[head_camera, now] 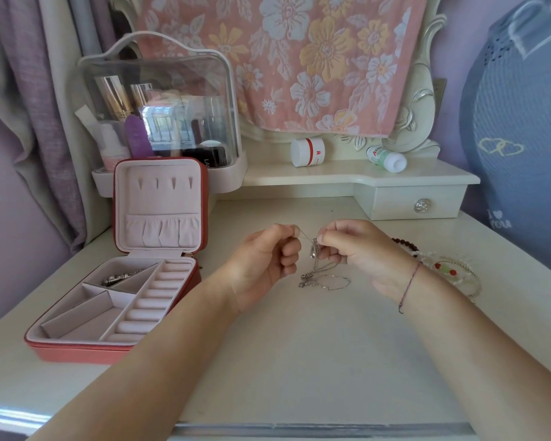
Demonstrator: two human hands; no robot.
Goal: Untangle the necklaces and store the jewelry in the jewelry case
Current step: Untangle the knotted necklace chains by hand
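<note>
View looking down on a cream-white tabletop (pixel 299 361) of a dressing table. In the centre of the frame, two bare forearms reach in from the bottom edge. The left hand (pixel 264 259) and right hand (pixel 360 249) are raised close together, each pinching a thin silver chain between thumb and fingertip, other fingers curled. A small silver pendant (pixel 314 249) hangs between them, and the rest of the tangled necklaces (pixel 325 280) trails down into a loose heap on the tabletop just below the hands. A thin thread bracelet (pixel 409 288) circles the right wrist. At the left of the frame the jewelry case (pixel 77 353) lies open, coral outside and pale pink inside, lid standing upright; a silver piece (pixel 121 276) rests in its rear compartment. At the right edge, behind the right wrist, lie a dark beaded bracelet (pixel 406 245) and a clear bangle (pixel 452 272) with red and green beads. Behind the case, upper left, a clear-domed cosmetics organizer (pixel 159 100) holds bottles and tubes. A raised shelf at the back carries a white jar (pixel 307 152) and a small bottle (pixel 387 159) on its side, above a small drawer (pixel 420 205) with a glass knob. A pink floral towel (pixel 299 58) hangs at top centre. Lilac curtains (pixel 29 106) fill the left edge; a blue cushion (pixel 522 138) with hearts fills the right.
</note>
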